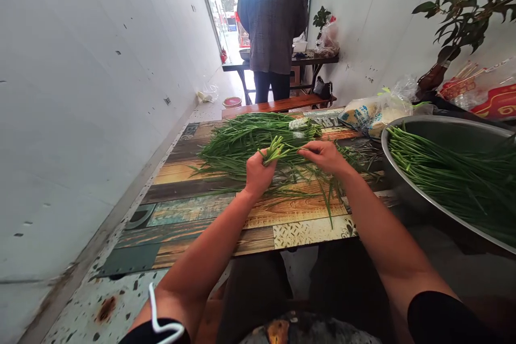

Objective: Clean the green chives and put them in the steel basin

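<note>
My left hand (258, 173) is closed round a small bunch of green chives (276, 150), gripping it near the pale cut ends. My right hand (325, 156) pinches the same bunch from the right side, fingers pressed together on the stalks. Both hands hover over a low table (193, 209) with a patchwork wood-pattern top. A large loose pile of chives (242, 142) lies on the table just beyond my hands. Thin trimmed leaves (322, 191) are scattered under my right wrist.
A big metal basin (435, 129) at the right holds more chives (455, 177). A plastic bag (374, 113), a potted plant (463, 27) and red packets (495, 99) stand behind it. A person (273, 27) stands with their back turned at a far table (318, 57). A white wall runs along the left.
</note>
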Demonstrator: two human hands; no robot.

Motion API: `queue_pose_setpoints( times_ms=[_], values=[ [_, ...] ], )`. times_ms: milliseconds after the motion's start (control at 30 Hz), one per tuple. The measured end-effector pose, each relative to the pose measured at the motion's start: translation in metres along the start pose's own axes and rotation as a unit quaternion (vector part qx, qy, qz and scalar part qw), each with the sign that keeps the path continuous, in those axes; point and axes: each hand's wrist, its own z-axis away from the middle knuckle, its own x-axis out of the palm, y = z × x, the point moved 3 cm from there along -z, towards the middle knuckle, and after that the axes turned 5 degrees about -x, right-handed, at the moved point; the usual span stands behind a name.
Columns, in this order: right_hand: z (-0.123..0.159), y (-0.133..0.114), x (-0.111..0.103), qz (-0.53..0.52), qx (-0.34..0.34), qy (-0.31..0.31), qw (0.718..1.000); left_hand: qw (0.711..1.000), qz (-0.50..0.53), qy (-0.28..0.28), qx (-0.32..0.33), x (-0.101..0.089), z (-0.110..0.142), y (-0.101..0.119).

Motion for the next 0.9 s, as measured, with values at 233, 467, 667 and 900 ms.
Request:
queue_pose_setpoints(
  times_ms=[233, 467, 667, 900],
  values=[
    [0.006, -0.006, 0.026, 0.049, -0.063, -0.099, 0.992, 0.993, 0.018, -0.107, 0.050, 0.010, 0.003, -0.002],
    [0.005, -0.005, 0.022, 0.042, -0.049, -0.036, 0.997, 0.995, 0.010, -0.093, -0.024, 0.008, -0.001, -0.010],
    [0.004, 0.000, 0.018, 0.003, -0.017, 0.010, 1.000, 0.990, 0.054, -0.106, -0.074, 0.007, -0.003, -0.010],
    [0.005, -0.005, 0.025, 0.008, -0.078, -0.012, 0.997, 0.990, 0.050, -0.110, -0.067, 0.006, -0.004, -0.010]
  ],
)
